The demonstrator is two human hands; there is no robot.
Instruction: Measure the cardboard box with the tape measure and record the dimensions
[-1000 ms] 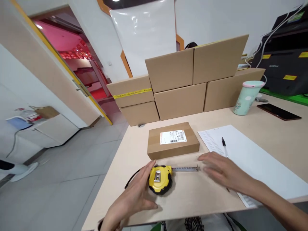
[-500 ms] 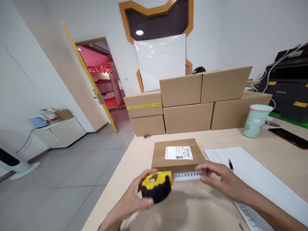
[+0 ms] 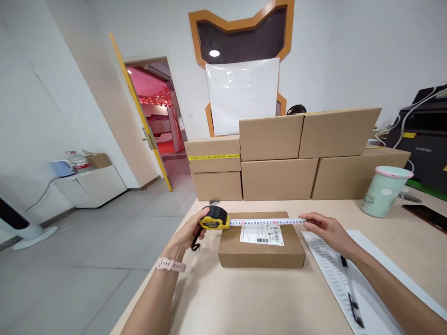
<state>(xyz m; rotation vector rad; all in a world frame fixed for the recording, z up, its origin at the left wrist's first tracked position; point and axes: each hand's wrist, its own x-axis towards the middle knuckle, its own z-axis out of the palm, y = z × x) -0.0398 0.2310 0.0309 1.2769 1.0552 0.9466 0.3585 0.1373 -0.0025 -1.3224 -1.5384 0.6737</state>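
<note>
A yellow and black tape measure is gripped in my left hand, left of a small cardboard box. Its white blade stretches to the right across the top of the box, partly in front of the shipping label. The fingers of my right hand pinch the blade's free end just past the box's right side. Whether the blade touches the cardboard I cannot tell. A black strap dangles from the tape measure under my left hand.
Larger cardboard boxes are stacked behind the small one. Printed sheets with a pen lie under my right forearm. A mint cup, a phone and a black printer stand or lie at the right.
Both hands have moved up and away from me, from in front of the small box to above it. They are farther apart, with more blade pulled out. The tape measure has turned over.
</note>
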